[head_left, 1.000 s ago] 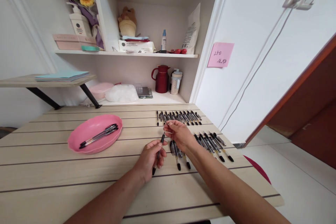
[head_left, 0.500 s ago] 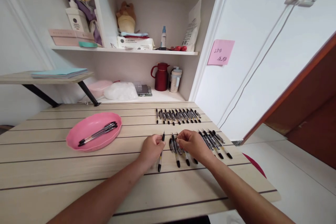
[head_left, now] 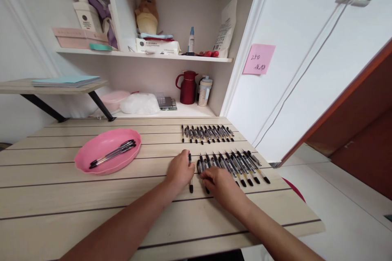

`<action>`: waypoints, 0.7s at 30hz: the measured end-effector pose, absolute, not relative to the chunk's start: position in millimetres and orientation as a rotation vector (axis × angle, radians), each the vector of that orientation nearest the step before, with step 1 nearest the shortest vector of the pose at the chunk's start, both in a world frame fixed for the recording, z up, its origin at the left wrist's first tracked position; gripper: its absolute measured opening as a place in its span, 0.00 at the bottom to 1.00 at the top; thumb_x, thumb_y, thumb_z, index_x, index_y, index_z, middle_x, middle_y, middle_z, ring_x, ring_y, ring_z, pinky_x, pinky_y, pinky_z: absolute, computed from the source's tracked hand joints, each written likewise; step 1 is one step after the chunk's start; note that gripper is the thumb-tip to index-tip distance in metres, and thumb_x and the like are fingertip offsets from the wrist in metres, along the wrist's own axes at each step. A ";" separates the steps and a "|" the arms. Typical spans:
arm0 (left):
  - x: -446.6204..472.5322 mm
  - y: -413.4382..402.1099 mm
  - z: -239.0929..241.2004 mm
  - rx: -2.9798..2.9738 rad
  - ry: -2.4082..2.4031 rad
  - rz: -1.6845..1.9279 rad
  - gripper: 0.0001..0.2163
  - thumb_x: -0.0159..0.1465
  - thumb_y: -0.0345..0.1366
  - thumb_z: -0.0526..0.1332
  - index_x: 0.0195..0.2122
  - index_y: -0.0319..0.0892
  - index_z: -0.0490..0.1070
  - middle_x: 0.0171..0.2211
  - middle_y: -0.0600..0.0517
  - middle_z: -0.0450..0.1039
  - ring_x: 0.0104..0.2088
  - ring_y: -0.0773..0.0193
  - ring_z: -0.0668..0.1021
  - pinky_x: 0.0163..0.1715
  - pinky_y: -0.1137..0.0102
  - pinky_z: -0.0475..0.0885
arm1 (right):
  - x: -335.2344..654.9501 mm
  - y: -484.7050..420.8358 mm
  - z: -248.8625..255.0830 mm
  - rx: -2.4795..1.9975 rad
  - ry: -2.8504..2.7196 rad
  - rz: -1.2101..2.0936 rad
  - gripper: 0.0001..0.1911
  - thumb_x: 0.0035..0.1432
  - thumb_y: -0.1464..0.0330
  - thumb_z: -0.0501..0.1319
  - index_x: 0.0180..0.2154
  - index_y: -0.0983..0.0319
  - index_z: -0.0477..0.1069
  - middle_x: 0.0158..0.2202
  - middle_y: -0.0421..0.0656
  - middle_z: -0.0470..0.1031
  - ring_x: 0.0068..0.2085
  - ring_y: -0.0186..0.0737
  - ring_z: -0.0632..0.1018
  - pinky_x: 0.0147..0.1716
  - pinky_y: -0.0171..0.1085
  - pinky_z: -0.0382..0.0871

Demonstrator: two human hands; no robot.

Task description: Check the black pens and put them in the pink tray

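Observation:
A black-tipped clear pen [head_left: 191,185] lies nearly upright in the view on the wooden table, and my left hand [head_left: 180,168] is closed on its upper part. To the right of it, my right hand [head_left: 223,184] is over the left end of the near row of pens [head_left: 240,165]. Its fingers are curled together at the leftmost pen of that row, and what lies between the fingertips is hidden. Pens and their black caps lie side by side in this row, with the tips pointing away from me. A second row of pens [head_left: 208,133] is farther back.
A pink scalloped bowl [head_left: 82,161] with several pens [head_left: 113,154] in it stands on the left of the table [head_left: 76,208]. Behind are a small raised shelf [head_left: 18,87], a red jug [head_left: 188,89] and a light cup [head_left: 204,91]. A pink note [head_left: 259,59] is on the right wall.
My right hand has moved left and toward me along the near row, uncovering several pens. The pen in my left hand has turned slightly, its lower end swinging right.

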State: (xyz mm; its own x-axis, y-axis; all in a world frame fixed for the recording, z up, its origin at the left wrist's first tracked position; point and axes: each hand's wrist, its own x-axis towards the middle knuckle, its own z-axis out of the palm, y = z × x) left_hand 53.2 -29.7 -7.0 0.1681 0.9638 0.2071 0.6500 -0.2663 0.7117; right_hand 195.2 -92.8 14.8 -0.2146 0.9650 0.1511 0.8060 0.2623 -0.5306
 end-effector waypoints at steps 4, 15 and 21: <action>54.0 -32.2 -3.9 1.998 1.508 0.896 0.16 0.53 0.34 0.58 0.44 0.41 0.66 0.25 0.48 0.71 0.34 0.56 0.73 0.34 0.69 0.60 | 189.8 -95.5 16.7 -1.682 -2.172 0.341 0.10 0.50 0.76 0.52 0.27 0.62 0.71 0.30 0.44 0.70 0.31 0.35 0.71 0.29 0.31 0.56; 55.1 -31.1 -5.4 1.867 1.350 0.997 0.15 0.53 0.30 0.56 0.43 0.42 0.68 0.24 0.50 0.72 0.29 0.60 0.73 0.31 0.70 0.62 | 184.9 -96.1 14.2 -1.779 -2.199 0.129 0.09 0.50 0.79 0.50 0.32 0.62 0.62 0.29 0.42 0.71 0.29 0.34 0.70 0.26 0.32 0.50; 57.0 -32.2 -6.1 1.745 1.269 1.003 0.15 0.53 0.30 0.56 0.43 0.43 0.67 0.24 0.51 0.71 0.23 0.64 0.72 0.27 0.72 0.62 | 181.7 -93.3 13.1 -1.778 -2.236 0.065 0.06 0.53 0.77 0.50 0.32 0.62 0.62 0.29 0.43 0.71 0.28 0.35 0.70 0.24 0.33 0.48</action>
State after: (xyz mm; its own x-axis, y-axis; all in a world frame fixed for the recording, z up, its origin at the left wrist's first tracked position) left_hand 57.0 -32.2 -6.1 0.2039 0.9651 0.1646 0.3827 -0.2333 0.8939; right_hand 181.7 -93.3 13.1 -0.2011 0.9607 0.1916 0.9478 0.2402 -0.2096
